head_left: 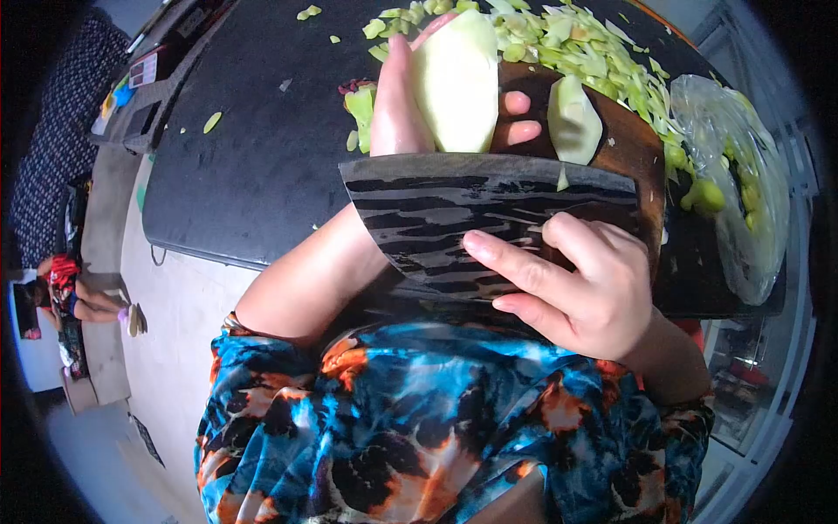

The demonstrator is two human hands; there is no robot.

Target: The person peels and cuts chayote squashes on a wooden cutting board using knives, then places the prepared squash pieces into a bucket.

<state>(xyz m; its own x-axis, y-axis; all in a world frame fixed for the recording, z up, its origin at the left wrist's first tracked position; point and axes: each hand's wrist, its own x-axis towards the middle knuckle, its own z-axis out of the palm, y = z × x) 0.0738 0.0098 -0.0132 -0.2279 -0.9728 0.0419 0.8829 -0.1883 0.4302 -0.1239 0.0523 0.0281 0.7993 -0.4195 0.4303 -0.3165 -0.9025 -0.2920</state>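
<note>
My left hand [397,118] is wrapped round a peeled, pale green piece of fruit or vegetable [456,83], its thumb on one side and fingertips showing on the other. I cannot tell its exact kind. In my right hand [598,284] is a wide cleaver [489,223] with a dark, streaked blade; the index finger lies along the blade's face. The blade's edge is just below the held piece and hides part of my left wrist. A second pale green piece [574,122] lies on the round wooden cutting board [642,153], right of my left hand.
Green peelings [602,61] are heaped at the back of the black table [253,166]. A clear plastic bag [746,201] with green bits stands at the right. Several scraps lie near my left hand. Far left, another person [74,293] is by a bench.
</note>
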